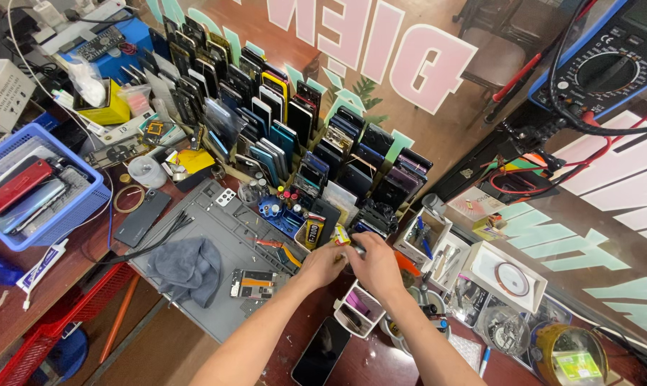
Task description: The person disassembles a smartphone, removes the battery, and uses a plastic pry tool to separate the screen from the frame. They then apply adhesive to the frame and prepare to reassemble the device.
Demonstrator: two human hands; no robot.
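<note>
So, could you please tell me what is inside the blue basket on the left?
The blue basket holds a red phone lying on top of a paler phone and other flat devices. Whatever lies beneath them is covered, so the bottom cannot be seen.

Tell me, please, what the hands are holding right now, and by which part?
The left hand and right hand meet over a small dark object, pinched at its ends; what it is cannot be told.
</note>
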